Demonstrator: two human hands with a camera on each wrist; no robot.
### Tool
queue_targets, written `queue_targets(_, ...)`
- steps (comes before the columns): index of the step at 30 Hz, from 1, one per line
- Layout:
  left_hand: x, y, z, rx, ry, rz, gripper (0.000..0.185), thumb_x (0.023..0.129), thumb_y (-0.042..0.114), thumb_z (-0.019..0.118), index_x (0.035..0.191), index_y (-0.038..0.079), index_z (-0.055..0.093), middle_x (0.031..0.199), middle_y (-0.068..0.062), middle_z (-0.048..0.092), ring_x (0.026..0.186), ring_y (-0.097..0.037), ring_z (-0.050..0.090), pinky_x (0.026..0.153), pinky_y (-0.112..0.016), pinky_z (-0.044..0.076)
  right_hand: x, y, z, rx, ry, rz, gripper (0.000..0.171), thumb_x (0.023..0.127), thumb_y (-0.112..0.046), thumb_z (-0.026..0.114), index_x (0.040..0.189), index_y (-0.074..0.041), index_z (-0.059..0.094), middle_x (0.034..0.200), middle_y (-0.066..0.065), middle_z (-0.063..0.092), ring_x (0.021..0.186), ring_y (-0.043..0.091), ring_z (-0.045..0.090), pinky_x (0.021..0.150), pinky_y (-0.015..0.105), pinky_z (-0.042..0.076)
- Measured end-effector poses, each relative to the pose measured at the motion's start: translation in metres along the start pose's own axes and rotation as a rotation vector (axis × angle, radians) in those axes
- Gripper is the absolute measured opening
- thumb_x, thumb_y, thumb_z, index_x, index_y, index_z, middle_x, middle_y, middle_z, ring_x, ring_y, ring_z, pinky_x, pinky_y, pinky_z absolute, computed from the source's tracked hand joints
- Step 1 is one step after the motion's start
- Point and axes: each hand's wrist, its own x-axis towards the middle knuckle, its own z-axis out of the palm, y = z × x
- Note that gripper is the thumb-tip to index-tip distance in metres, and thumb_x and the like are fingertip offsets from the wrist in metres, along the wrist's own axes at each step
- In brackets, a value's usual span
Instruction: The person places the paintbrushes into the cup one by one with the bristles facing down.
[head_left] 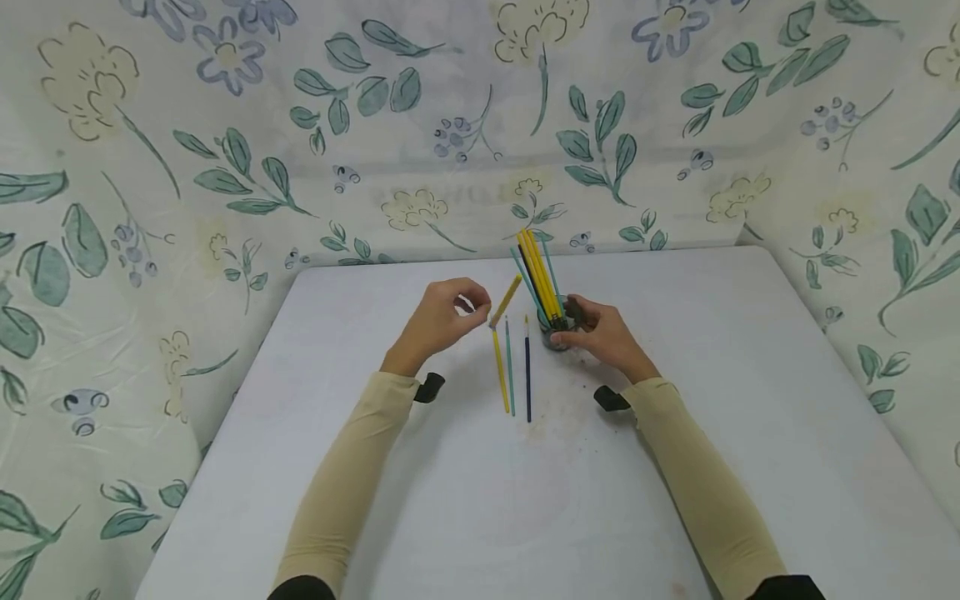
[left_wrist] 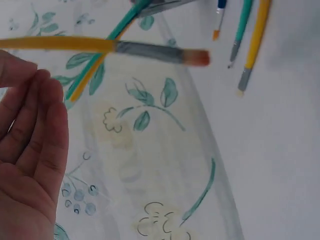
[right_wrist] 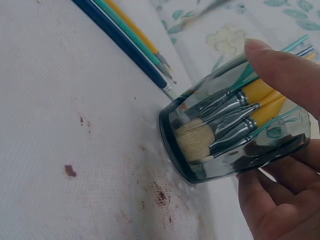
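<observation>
My left hand [head_left: 444, 321] is at the middle of the table, its thumb and fingertips brought together at a yellow paintbrush [head_left: 506, 300]. In the left wrist view that paintbrush [left_wrist: 150, 51] has reddish-brown bristles; the exact contact is partly hidden. My right hand [head_left: 603, 337] grips a clear glass [head_left: 553, 335] by its side, thumb on one face and fingers on the other. Yellow, turquoise and dark-handled paintbrushes stand bristles down in the glass [right_wrist: 232, 130]. Left of the glass lie a yellow brush [head_left: 500, 371], a turquoise brush [head_left: 510, 367] and a dark blue brush [head_left: 528, 375].
A white cloth covers the table [head_left: 450, 500]. Small brown specks and stains [right_wrist: 160, 195] mark it near the glass. A floral-patterned curtain [head_left: 375, 167] hangs behind and along the sides of the table.
</observation>
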Motion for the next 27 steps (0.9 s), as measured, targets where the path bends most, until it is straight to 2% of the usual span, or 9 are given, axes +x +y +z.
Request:
queue_targets(2, 0.004, -0.001, 0.007, -0.011, -0.011, 0.007, 0.01, 0.091, 0.004, 0.071, 0.1, -0.001, 0.071, 0.097, -0.014, 0.075, 0.091, -0.031, 0.071, 0.085, -0.049, 0.061, 0.001, 0.001, -0.002, -0.005, 0.004, 0.005, 0.096, 0.085, -0.037, 0.085, 0.162, -0.011, 0.034, 0.163, 0.013, 0.044, 0.152, 0.03, 0.042, 0.124, 0.046, 0.037)
queue_targets(4, 0.006, -0.004, 0.017, 0.004, -0.055, 0.006, 0.014, 0.092, 0.007, 0.072, 0.104, 0.0, 0.071, 0.102, -0.014, 0.075, 0.095, -0.033, 0.07, 0.087, -0.049, 0.06, 0.002, 0.001, -0.002, -0.011, 0.012, 0.01, 0.095, 0.086, -0.037, 0.085, 0.161, -0.01, 0.034, 0.163, 0.013, 0.043, 0.152, 0.031, 0.042, 0.124, 0.046, 0.037)
queue_targets(9, 0.004, -0.011, 0.04, 0.123, -0.233, -0.046, 0.021, 0.093, 0.009, 0.071, 0.113, 0.003, 0.072, 0.115, -0.011, 0.073, 0.103, -0.03, 0.068, 0.089, -0.045, 0.059, 0.004, 0.001, 0.0, -0.011, 0.01, 0.007, 0.095, 0.086, -0.037, 0.085, 0.161, -0.011, 0.035, 0.164, 0.013, 0.042, 0.152, 0.032, 0.042, 0.123, 0.047, 0.037)
queue_targets(12, 0.005, -0.011, 0.054, 0.233, -0.331, -0.04, 0.022, 0.093, 0.011, 0.072, 0.115, 0.007, 0.073, 0.119, -0.005, 0.072, 0.108, -0.025, 0.068, 0.092, -0.039, 0.058, 0.005, 0.003, -0.002, -0.01, 0.006, -0.016, 0.096, 0.085, -0.04, 0.085, 0.161, -0.01, 0.035, 0.164, 0.012, 0.043, 0.152, 0.031, 0.043, 0.123, 0.047, 0.038)
queue_targets(17, 0.011, 0.003, 0.084, 0.332, -0.48, 0.084, 0.026, 0.094, 0.013, 0.073, 0.12, 0.01, 0.074, 0.127, -0.004, 0.071, 0.121, -0.021, 0.067, 0.101, -0.036, 0.057, 0.005, 0.005, -0.006, 0.007, 0.002, -0.057, 0.096, 0.085, -0.038, 0.085, 0.16, -0.007, 0.035, 0.163, 0.014, 0.044, 0.15, 0.032, 0.045, 0.121, 0.047, 0.04)
queue_targets(21, 0.012, 0.016, 0.105, 0.424, -0.589, 0.184, 0.026, 0.096, 0.008, 0.07, 0.121, 0.013, 0.076, 0.127, -0.001, 0.073, 0.122, -0.018, 0.067, 0.099, -0.033, 0.058, 0.005, 0.004, -0.005, 0.006, -0.007, -0.061, 0.095, 0.086, -0.036, 0.085, 0.161, -0.007, 0.034, 0.163, 0.016, 0.043, 0.15, 0.033, 0.044, 0.121, 0.047, 0.04)
queue_targets(24, 0.012, 0.024, 0.115, 0.514, -0.633, 0.248, 0.022, 0.099, 0.01, 0.066, 0.117, 0.017, 0.078, 0.121, 0.002, 0.074, 0.117, -0.016, 0.067, 0.096, -0.03, 0.058, 0.005, 0.005, -0.004, -0.009, -0.01, -0.062, 0.094, 0.087, -0.034, 0.084, 0.161, -0.005, 0.033, 0.163, 0.017, 0.042, 0.15, 0.034, 0.044, 0.121, 0.048, 0.041)
queue_targets(27, 0.01, 0.03, 0.119, 0.597, -0.648, 0.306, 0.018, 0.101, 0.013, 0.065, 0.113, 0.017, 0.079, 0.114, 0.003, 0.074, 0.109, -0.015, 0.068, 0.091, -0.029, 0.059, 0.004, 0.007, -0.004, -0.017, -0.008, -0.061, 0.094, 0.087, -0.034, 0.085, 0.16, -0.004, 0.034, 0.163, 0.018, 0.043, 0.149, 0.035, 0.045, 0.121, 0.048, 0.041)
